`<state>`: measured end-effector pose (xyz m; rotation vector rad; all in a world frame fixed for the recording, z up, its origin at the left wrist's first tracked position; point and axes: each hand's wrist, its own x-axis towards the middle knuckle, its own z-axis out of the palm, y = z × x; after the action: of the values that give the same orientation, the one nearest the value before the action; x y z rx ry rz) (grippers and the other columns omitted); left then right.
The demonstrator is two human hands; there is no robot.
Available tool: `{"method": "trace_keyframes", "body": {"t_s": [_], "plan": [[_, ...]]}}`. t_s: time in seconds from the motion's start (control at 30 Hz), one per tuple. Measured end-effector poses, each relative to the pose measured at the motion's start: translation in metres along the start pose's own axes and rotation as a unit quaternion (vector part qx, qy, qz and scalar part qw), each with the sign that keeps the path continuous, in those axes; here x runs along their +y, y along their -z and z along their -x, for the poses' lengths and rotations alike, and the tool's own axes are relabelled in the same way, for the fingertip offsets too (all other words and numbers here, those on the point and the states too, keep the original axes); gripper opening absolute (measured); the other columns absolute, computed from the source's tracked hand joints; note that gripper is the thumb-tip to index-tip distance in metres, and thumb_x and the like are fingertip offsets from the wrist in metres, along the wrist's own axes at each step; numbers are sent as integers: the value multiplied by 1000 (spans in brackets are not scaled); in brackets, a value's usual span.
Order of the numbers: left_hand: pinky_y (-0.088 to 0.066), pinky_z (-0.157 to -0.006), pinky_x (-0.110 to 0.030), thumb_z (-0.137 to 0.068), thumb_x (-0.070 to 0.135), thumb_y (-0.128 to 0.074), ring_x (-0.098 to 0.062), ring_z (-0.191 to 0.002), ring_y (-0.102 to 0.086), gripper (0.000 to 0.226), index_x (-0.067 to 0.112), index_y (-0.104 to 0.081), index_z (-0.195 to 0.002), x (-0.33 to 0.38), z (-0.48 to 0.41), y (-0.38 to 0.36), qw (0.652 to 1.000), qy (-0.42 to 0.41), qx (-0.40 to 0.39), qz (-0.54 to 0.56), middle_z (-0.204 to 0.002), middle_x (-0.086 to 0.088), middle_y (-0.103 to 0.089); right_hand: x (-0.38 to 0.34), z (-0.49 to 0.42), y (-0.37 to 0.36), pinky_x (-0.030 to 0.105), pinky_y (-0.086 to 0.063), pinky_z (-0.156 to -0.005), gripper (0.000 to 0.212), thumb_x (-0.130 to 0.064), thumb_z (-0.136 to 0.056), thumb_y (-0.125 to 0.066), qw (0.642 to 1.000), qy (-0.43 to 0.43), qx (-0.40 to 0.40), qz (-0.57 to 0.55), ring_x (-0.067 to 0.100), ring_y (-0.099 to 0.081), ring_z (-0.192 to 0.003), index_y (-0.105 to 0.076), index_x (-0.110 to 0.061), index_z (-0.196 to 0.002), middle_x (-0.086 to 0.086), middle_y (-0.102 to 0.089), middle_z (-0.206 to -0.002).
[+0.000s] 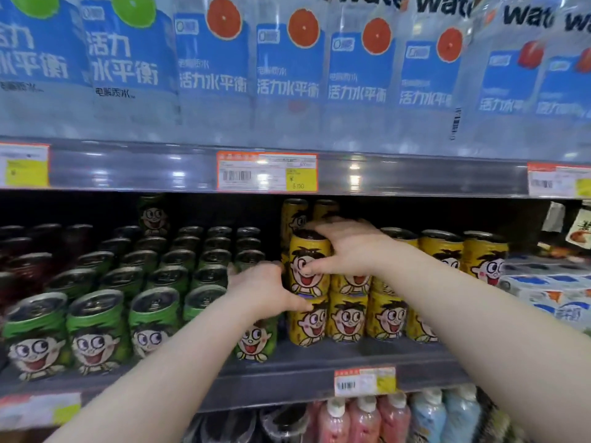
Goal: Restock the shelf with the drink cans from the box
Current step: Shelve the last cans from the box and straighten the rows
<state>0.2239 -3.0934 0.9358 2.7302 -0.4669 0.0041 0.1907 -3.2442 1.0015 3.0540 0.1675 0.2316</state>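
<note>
Yellow drink cans with a cartoon face stand two tiers high on the middle shelf (319,372). My right hand (345,247) grips an upper-tier yellow can (308,260) from its right side and top, thumb across the front. My left hand (265,290) rests against the left side of a lower yellow can (308,321) beneath it, thumb touching it. More yellow cans (443,251) stand to the right. The box is not in view.
Green cans (96,330) with the same cartoon face fill the shelf's left part in rows. Dark cans sit at far left. Large blue-labelled water bottles (287,68) stand on the shelf above. Small bottles (364,420) line the shelf below. Cartons (550,292) lie at right.
</note>
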Motion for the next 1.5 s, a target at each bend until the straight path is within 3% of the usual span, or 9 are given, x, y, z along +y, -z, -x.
{"method": "trace_keyframes", "body": {"t_s": [0.17, 0.57, 0.83, 1.03, 1.13, 1.2, 1.3, 1.4, 1.5], "plan": [[-7, -117, -55, -61, 75, -62, -27, -138, -31, 89, 26, -47, -134, 9, -4, -8, 992, 29, -17, -122, -142, -4, -45, 8, -6, 5, 36, -44, -100, 84, -64, -71, -65, 998, 34, -17, -44, 21, -45, -127, -30, -33, -141, -3, -44, -144], [15, -111, -59, -62, 69, -68, -32, -144, 21, 110, 24, -19, -150, 13, -20, -9, 986, 93, -107, -86, -160, -8, 5, 11, -10, 3, 37, -45, -98, 84, -64, -70, -65, 997, 54, -12, -58, 21, -48, -124, -35, -28, -140, -2, -47, -140], [13, -113, -58, -63, 67, -69, -28, -146, 13, 106, 21, -27, -148, 15, -18, -8, 986, 93, -113, -82, -160, -7, -10, 12, -7, 6, 32, -44, -97, 83, -60, -72, -66, 995, 64, -17, -78, 19, -45, -127, -32, -29, -142, -3, -43, -144], [10, -115, -57, -62, 67, -69, -29, -147, 0, 97, 25, -37, -143, 14, -17, -6, 989, 79, -106, -69, -156, -4, -25, 44, 10, 22, 33, -29, -109, 93, -66, -75, -58, 993, 16, -21, -119, 20, -22, -143, -8, -38, -148, -4, -16, -158], [-8, -118, -54, -37, 76, -71, -27, -143, -23, 118, 30, -37, -141, 7, -16, -2, 993, 57, -103, 13, -150, 0, -38, 75, 24, 30, 28, -31, -104, 86, -65, -76, -58, 994, -25, -27, -103, 20, -29, -140, -16, -39, -147, -5, -23, -156], [-18, -117, -50, -27, 77, -73, -24, -139, -32, 135, 33, -25, -145, 4, -16, 3, 995, 30, -73, 68, -149, 2, -40, 90, 32, 28, 30, -31, -105, 85, -62, -76, -60, 996, -45, -41, -72, 21, -28, -140, -19, -37, -146, -4, -23, -156], [-23, -115, -50, -42, 70, -78, -25, -140, -30, 134, 35, -5, -149, 13, -15, 6, 993, -12, 30, 115, -153, -1, -32, 103, 39, 20, 32, -30, -109, 87, -56, -77, -65, 996, -56, -52, -39, 21, -26, -141, -19, -34, -147, -3, -23, -156], [-29, -112, -52, -32, 76, -71, -26, -136, -37, 137, 32, -15, -148, 22, -16, 2, 983, -24, 113, 144, -150, -6, -35, 109, 41, 12, 30, -32, -106, 85, -49, -77, -68, 997, -48, -40, -45, 21, -30, -139, -22, -32, -147, -2, -26, -154], [-37, -108, -48, -47, 57, -83, -27, -130, -45, 122, 27, -21, -148, 23, -13, -5, 975, -24, 139, 173, -145, -7, -42, 111, 40, 9, 29, -35, -104, 85, -49, -76, -69, 997, -46, -25, -49, 21, -34, -136, -24, -32, -146, -2, -30, -152]]}}
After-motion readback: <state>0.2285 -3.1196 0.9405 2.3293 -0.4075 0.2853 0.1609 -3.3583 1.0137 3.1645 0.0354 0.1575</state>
